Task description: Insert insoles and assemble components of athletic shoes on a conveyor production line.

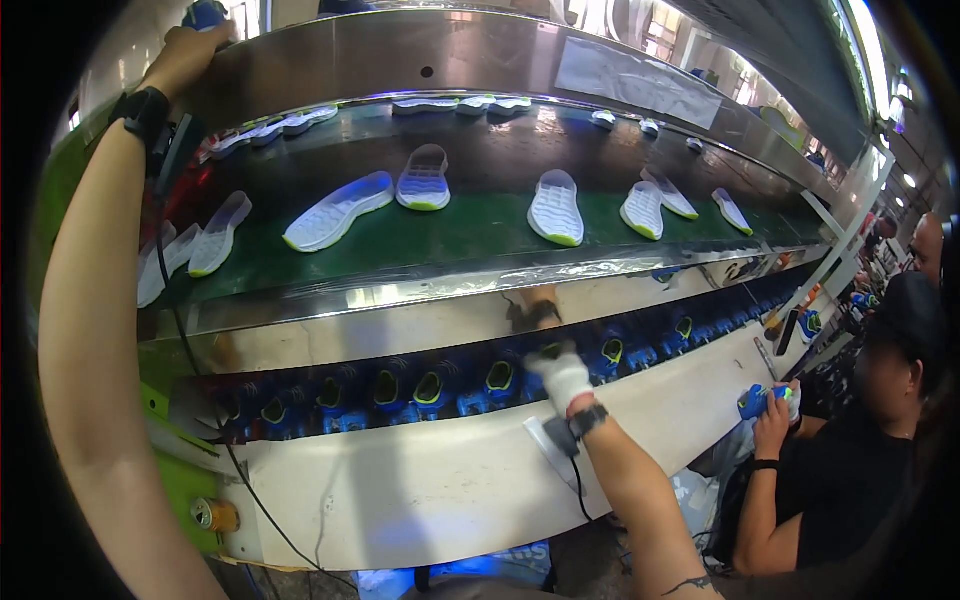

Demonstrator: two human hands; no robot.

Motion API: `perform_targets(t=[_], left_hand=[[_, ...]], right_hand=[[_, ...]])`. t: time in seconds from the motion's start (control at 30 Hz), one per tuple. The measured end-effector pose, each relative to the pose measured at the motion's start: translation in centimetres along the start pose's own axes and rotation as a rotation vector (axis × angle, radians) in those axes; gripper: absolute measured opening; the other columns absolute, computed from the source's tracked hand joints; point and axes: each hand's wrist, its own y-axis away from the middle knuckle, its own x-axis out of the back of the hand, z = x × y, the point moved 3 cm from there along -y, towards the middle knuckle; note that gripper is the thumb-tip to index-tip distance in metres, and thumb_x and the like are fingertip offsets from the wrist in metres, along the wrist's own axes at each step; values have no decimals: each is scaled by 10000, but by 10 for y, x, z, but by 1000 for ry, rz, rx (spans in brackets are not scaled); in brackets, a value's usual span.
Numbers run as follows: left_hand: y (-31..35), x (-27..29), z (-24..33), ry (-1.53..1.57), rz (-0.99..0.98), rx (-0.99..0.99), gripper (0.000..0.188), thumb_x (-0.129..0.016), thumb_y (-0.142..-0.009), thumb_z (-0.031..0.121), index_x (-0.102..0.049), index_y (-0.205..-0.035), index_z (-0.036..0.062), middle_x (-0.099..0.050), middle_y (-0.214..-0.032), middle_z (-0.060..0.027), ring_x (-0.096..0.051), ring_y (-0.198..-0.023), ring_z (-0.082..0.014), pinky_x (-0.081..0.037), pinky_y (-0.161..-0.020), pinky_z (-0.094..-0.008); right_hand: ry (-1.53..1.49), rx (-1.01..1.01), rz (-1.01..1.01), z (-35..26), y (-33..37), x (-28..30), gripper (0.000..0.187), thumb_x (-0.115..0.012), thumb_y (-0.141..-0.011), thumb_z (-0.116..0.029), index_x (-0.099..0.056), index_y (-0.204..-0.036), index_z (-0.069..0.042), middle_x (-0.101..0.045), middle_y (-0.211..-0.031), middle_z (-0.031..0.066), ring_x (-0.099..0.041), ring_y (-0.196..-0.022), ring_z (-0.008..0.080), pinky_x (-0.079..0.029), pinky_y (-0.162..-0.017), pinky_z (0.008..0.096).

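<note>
My left hand [188, 52] is raised to the top edge of the conveyor's metal hood, its fingers closed around a blue object [205, 14] at the upper left. My right hand [560, 377], in a white glove, reaches into the lower belt among a row of blue shoes with green linings [430, 390]; whether it grips one is hidden. On the upper green belt [450, 235] lie several white soles with green edges [555, 208].
A white shelf [420, 480] runs in front of the lower belt. A person in black at the right holds a blue shoe [757, 400]. More people stand behind them. A yellow can [212, 515] sits at the lower left.
</note>
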Motion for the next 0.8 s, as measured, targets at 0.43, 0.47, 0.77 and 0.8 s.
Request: perform_targets(t=[0.43,0.47,0.77,0.8], left_hand=[[499,-12,45,760,-1048,-92,617,-835,-737,272,-561,-1247,58,-588,-1210,-169,-571,-1135,-330,-446,-1003,-421],[538,-12,36,758,-1116,-175,716,-860,-736,323,-523,-1306,49,-560,-1274,-196,-530,-1204,-358,-421,-1051,-432],[628,-28,40,452,-858,-211,718,-829,-739,244,-487,-1334,35,-550,-1172,-181,-510,-1077,-367,-407,-886,-469],[632,-22,42,441,-863,-182,718,-829,-739,244,-487,-1334,35,-550,-1172,-181,-510,-1077,-367,-407,-886,-469]], right_hand=[[301,1270,-590,-175,171,10,438,-706,-808,-201,-644,-1213,-46,-665,-1153,211,-622,-1094,384,-510,-941,429],[348,1162,-347,-222,163,37,382,-708,-812,-205,-661,-1154,-41,-665,-1140,199,-635,-1045,380,-520,-905,427],[912,593,496,-248,3,180,422,-629,-904,-412,-714,-973,-4,-689,-992,254,-669,-993,389,-515,-866,453],[1045,621,554,-250,0,182,378,-590,-944,-371,-698,-996,-13,-687,-963,239,-664,-931,410,-514,-816,461]])
